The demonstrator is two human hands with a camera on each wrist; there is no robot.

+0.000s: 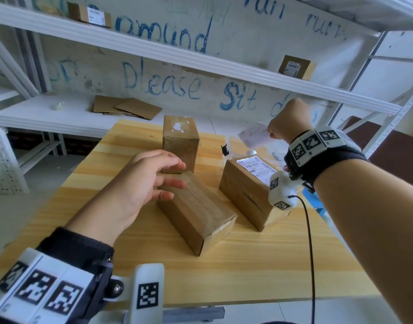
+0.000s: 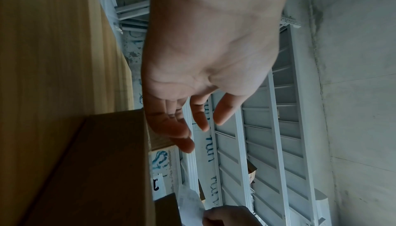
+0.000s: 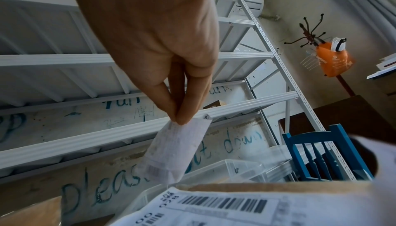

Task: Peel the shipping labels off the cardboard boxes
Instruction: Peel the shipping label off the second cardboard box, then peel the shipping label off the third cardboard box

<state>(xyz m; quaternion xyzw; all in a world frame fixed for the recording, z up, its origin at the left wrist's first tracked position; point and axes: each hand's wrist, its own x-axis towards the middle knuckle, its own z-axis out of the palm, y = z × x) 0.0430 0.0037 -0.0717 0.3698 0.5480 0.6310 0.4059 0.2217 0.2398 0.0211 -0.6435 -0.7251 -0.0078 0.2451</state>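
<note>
Three cardboard boxes on a wooden table [image 1: 247, 265]. We hold a peeled label [image 1: 254, 134] in the right hand [image 1: 287, 122], thumb and fingertips [image 3: 182, 111] pinched together on its top edge so that the sheet hangs free and, we judge, its sticky face touches nothing. The hand is raised above the far right of the table, over a clear plastic bin [image 3: 225, 170] that is probably where stripped labels go.

The left hand [image 1: 151, 181] is spread, fingers apart and relaxed, holding nothing; it hovers at the far end of the lying box [image 1: 196, 211], whose visible faces carry no label. We judge the hand is placed there to steady or turn this box; whether the fingers touch it we cannot tell.

The upright box [image 1: 181, 141] stands just behind, white paper scraps [image 1: 178, 126] on its top marking where a label was torn away. The right box [image 1: 249, 190] has its shipping label [image 1: 256, 169] face up and intact, so it is the clear work left. Two more labelled boxes [image 1: 296, 66] sit on the shelves [image 1: 200, 57] behind.
</note>
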